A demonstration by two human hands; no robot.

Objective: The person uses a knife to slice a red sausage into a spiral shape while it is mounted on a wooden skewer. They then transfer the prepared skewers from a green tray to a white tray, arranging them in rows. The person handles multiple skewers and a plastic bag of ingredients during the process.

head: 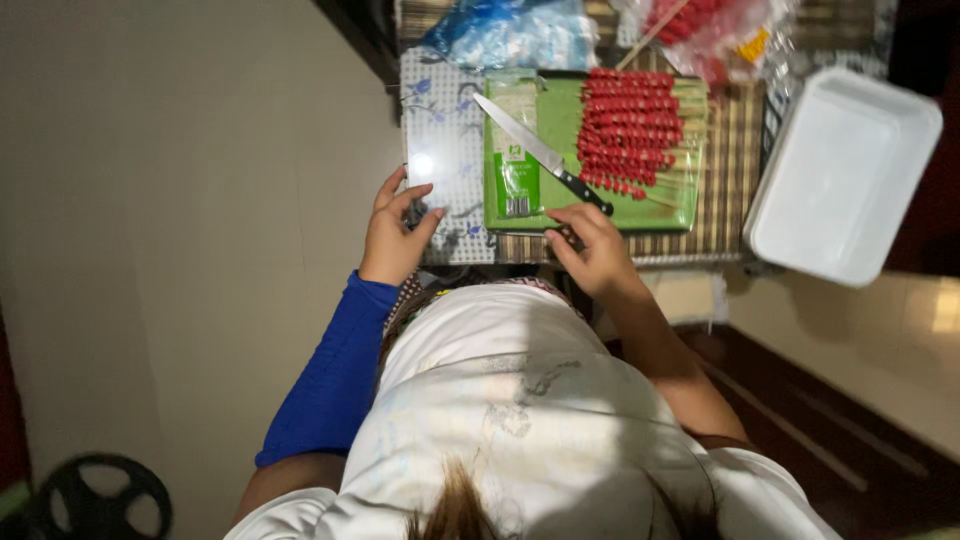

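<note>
My left hand (395,230), in a blue sleeve, rests with fingers apart on the near corner of a white patterned board (440,150). My right hand (590,245) lies at the near edge of a green cutting board (555,120), its fingers curled just below the black handle of a kitchen knife (540,152); whether it pinches anything is unclear. The knife lies diagonally on the green board. A row of skewers with red pieces (630,130) lies on the board's right half. A green-labelled clear packet (515,150) sits under the blade.
A white rectangular tray (840,175) lies tilted at the right. A blue plastic bag (510,35) and a clear bag of red pieces (710,30) sit at the far edge. A striped mat (735,150) covers the small table. A black wheel (95,495) stands on the floor.
</note>
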